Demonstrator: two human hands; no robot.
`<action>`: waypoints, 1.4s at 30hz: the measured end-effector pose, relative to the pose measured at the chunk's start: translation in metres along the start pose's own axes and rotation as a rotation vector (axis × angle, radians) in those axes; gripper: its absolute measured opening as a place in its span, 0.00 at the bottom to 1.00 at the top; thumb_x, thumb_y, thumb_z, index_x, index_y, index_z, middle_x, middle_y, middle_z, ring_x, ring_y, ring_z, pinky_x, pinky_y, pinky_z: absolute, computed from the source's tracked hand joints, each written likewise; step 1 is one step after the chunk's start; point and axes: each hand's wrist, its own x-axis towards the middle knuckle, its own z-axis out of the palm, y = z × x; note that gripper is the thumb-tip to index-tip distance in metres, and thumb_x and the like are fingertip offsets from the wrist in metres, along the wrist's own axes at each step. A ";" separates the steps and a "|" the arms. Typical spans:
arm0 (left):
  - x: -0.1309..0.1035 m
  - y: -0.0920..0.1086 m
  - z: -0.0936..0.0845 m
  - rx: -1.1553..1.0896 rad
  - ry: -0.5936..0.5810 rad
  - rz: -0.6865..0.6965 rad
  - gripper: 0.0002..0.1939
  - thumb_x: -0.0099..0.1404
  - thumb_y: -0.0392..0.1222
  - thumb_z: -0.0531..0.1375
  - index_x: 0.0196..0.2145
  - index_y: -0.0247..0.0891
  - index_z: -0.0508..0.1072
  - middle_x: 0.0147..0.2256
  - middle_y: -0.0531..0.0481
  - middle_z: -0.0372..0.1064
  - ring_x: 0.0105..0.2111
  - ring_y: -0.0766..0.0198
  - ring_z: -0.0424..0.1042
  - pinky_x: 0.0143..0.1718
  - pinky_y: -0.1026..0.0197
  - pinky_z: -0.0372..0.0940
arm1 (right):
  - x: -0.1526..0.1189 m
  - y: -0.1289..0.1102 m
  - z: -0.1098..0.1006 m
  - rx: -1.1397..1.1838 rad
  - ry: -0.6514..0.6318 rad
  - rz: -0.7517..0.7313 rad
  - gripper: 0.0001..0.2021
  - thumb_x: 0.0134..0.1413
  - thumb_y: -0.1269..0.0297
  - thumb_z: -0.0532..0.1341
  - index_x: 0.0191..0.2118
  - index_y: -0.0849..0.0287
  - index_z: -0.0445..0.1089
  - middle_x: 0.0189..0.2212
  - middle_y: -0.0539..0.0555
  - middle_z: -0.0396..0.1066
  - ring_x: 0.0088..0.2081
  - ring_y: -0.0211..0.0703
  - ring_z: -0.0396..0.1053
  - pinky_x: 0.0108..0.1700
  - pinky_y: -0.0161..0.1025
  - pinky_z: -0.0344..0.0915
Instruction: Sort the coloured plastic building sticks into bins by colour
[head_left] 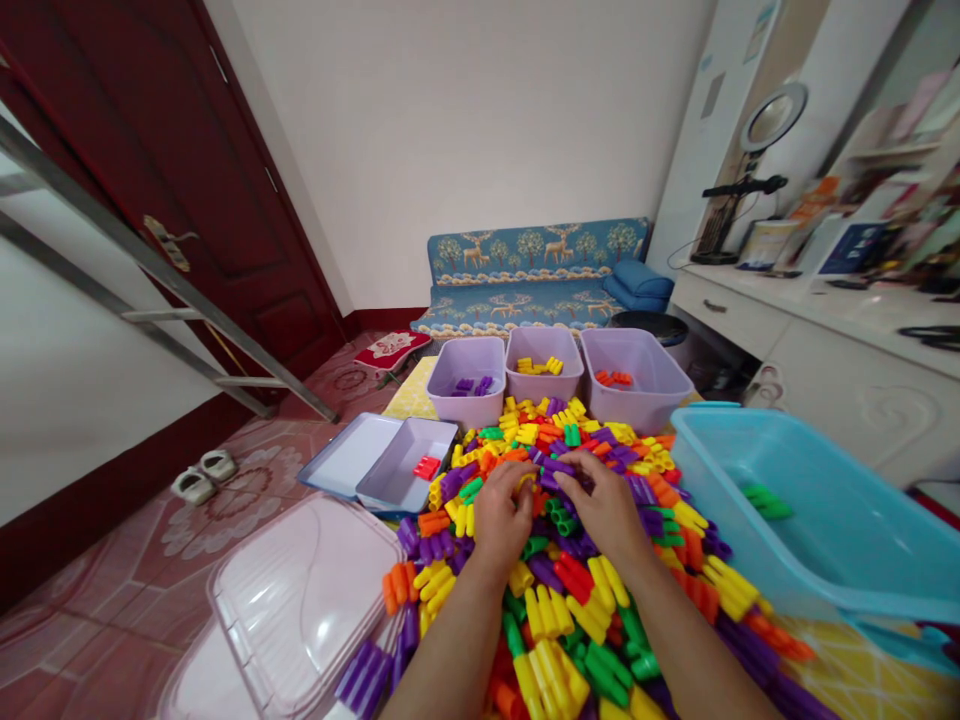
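Note:
A heap of colourful plastic building pieces [551, 610], shaped like joined tubes, spreads over the table in yellow, purple, orange, green and red. Above its middle, my right hand [604, 505] pinches a purple building piece [553, 466] between thumb and fingers. Close by on the left, my left hand [504, 508] has its fingers curled in near the same piece; what lies between its fingertips is partly hidden. Behind the heap stand three lilac bins: the left bin [466, 408] holds purple pieces, the middle bin [544, 388] yellow ones, the right bin [637, 405] orange ones.
At right, a blue tub [817, 500] contains green pieces. An opened shallow case [397, 465] with red pieces lies left, beside pale lids [307, 590]. Beyond are a patterned sofa [536, 270], a white dresser [840, 350], a ladder [157, 275] and a red stool [391, 348].

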 end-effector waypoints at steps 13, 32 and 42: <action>0.000 0.003 -0.001 -0.039 0.041 0.038 0.11 0.62 0.34 0.61 0.43 0.41 0.75 0.42 0.47 0.74 0.44 0.58 0.72 0.48 0.54 0.65 | -0.008 0.003 0.002 0.271 -0.047 0.050 0.21 0.49 0.62 0.59 0.51 0.59 0.68 0.48 0.59 0.73 0.41 0.46 0.74 0.40 0.43 0.72; 0.106 0.018 -0.063 0.401 0.278 0.227 0.18 0.60 0.31 0.58 0.48 0.39 0.76 0.52 0.40 0.68 0.55 0.48 0.64 0.57 0.43 0.59 | -0.006 0.023 0.001 0.124 0.028 0.027 0.10 0.52 0.61 0.57 0.36 0.57 0.73 0.37 0.55 0.75 0.39 0.47 0.73 0.43 0.44 0.69; 0.014 0.007 0.003 0.502 -0.277 -0.009 0.29 0.58 0.43 0.62 0.57 0.42 0.68 0.54 0.38 0.66 0.54 0.46 0.66 0.55 0.45 0.61 | -0.004 0.026 0.002 0.036 0.072 -0.024 0.10 0.53 0.65 0.55 0.39 0.58 0.71 0.41 0.58 0.71 0.39 0.46 0.71 0.43 0.45 0.70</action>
